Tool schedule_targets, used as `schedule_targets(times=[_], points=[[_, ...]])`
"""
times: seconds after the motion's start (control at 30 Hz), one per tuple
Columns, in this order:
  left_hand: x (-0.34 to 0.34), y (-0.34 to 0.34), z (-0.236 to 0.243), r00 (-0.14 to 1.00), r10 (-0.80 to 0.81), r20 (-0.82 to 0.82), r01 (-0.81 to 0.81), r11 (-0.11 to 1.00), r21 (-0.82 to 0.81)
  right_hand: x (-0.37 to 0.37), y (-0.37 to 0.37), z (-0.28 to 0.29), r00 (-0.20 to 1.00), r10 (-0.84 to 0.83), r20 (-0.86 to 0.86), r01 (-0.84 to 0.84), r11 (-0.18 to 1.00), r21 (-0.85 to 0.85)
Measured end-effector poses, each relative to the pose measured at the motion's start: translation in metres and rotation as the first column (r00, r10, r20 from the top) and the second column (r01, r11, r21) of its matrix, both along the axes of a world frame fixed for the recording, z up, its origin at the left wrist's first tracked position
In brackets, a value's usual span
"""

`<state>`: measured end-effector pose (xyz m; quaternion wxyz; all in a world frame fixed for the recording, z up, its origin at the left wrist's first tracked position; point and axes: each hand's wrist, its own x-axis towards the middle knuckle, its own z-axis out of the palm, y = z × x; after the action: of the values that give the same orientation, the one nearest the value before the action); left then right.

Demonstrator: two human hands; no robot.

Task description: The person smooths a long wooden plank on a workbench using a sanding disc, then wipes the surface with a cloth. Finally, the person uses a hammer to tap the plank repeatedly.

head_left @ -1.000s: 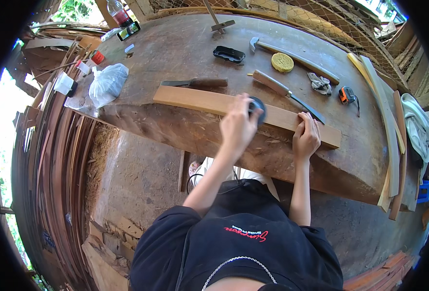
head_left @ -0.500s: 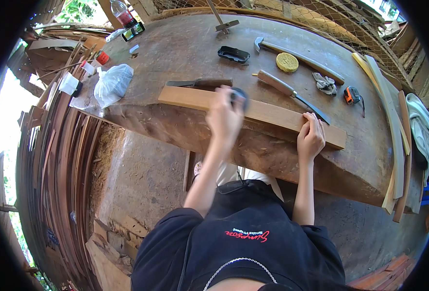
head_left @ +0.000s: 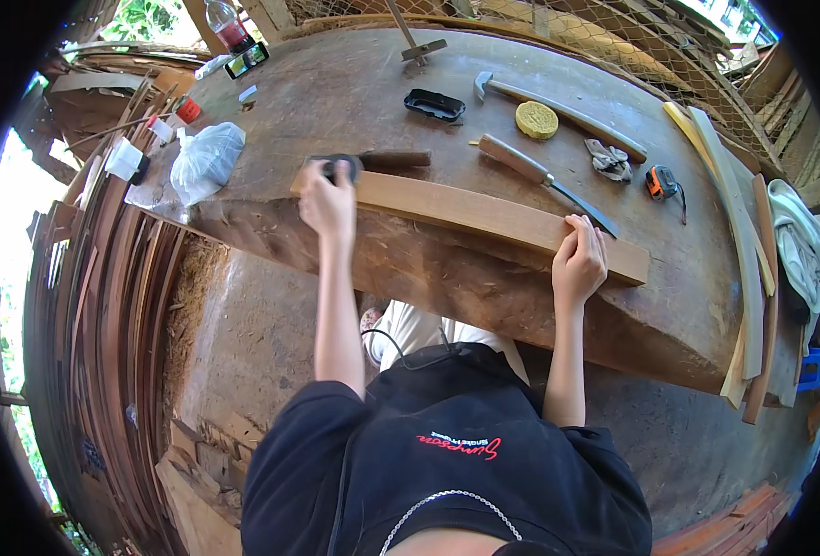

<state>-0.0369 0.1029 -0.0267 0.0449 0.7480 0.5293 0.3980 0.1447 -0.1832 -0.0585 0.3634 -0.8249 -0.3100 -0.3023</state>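
Left hand [head_left: 328, 202] (with its dark block [head_left: 340, 167]) now farther left, at the plank [head_left: 466, 215] end.

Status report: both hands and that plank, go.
Left hand gripping a dark sanding block at the plank's left end. Right hand pressing the plank's right part, flat on the workbench. Chisel lies just behind, apart.

Plank [head_left: 484, 215] on bench [head_left: 354, 93] front edge; hammer [head_left: 558, 111], chisel [head_left: 540, 176] behind (bag [head_left: 206, 157] far L).
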Motion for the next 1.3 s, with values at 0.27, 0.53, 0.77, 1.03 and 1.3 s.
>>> schedule_targets(times=[0.27, 0.53, 0.77, 1.03, 1.3], points=[[0.066, -0.169, 0.003, 0.778, -0.615, 0.13, 0.628, 0.762, -0.159, 0.004, -0.004, -0.001, 0.999, 0.037, 0.005, -0.037, 0.999, 0.015], [0.0, 0.029, 0.013, 0.995, 0.098, -0.034, -0.103, 0.979, -0.178, 0.002, -0.001, -0.001, 1.0, 0.007, 0.019, -0.007, 1.0, -0.007], [0.049, -0.099, -0.002, 0.943, -0.328, 0.064, 0.331, 0.943, -0.036, 0.002, -0.001, -0.001, 1.0, -0.005, 0.019, 0.005, 1.0, -0.007], [0.04, -0.108, 0.007, 0.924, -0.373, 0.086, 0.382, 0.913, -0.141, 0.004, -0.005, 0.001, 0.999, 0.014, 0.03, -0.014, 1.0, -0.009], [-0.013, -0.002, 0.007, 0.989, 0.129, -0.075, -0.135, 0.988, -0.078, 0.001, 0.0, 0.0, 0.999, 0.008, 0.031, -0.008, 1.0, 0.005]])
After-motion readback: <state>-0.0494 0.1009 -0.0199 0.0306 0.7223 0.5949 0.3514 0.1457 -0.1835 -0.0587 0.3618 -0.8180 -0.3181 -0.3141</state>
